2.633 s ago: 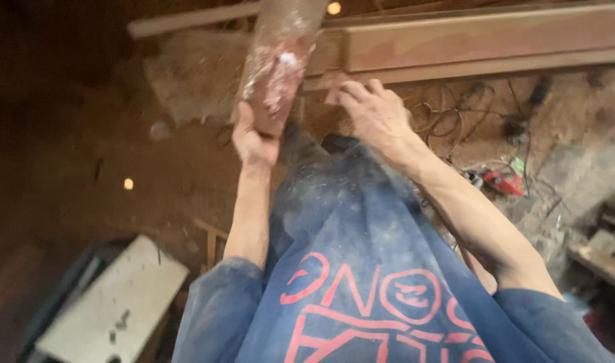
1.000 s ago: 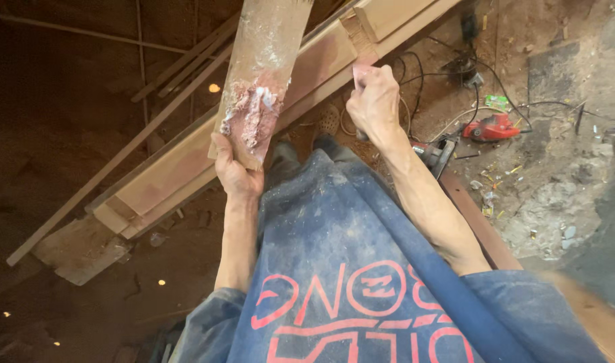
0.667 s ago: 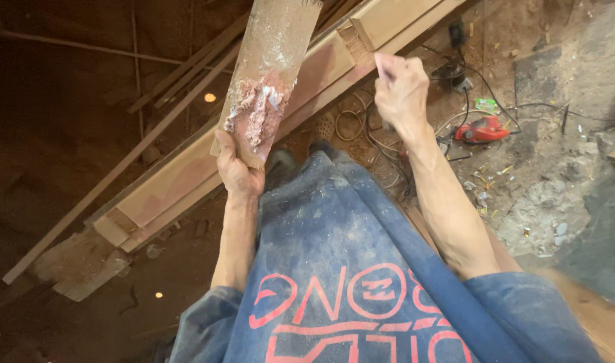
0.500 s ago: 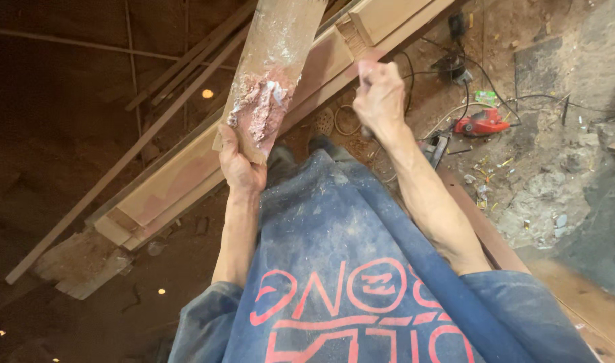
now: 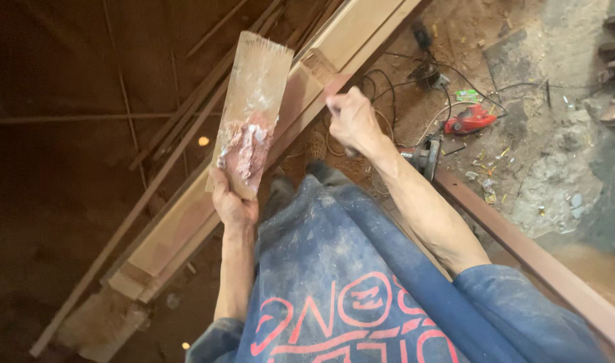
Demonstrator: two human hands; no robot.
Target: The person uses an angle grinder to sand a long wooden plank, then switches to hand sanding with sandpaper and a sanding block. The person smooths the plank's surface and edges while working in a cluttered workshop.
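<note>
A woodworking shop: long timber beams (image 5: 186, 222) run from seven o'clock up to one o'clock, thin wooden strips (image 5: 153, 175) lie beside them, and at two o'clock a red power tool (image 5: 470, 119) with black cables (image 5: 394, 87) rests on the dusty, sawdust-strewn floor (image 5: 549, 175).

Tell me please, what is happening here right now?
A person in a dusty blue shirt stands over a long wooden frame lying on the floor. The left hand holds up a flat wooden board that carries a lump of pinkish-white paste. The right hand is closed in a fist near the frame; what it holds is blurred. A red power tool and cables lie on the dirty floor beyond.
</note>
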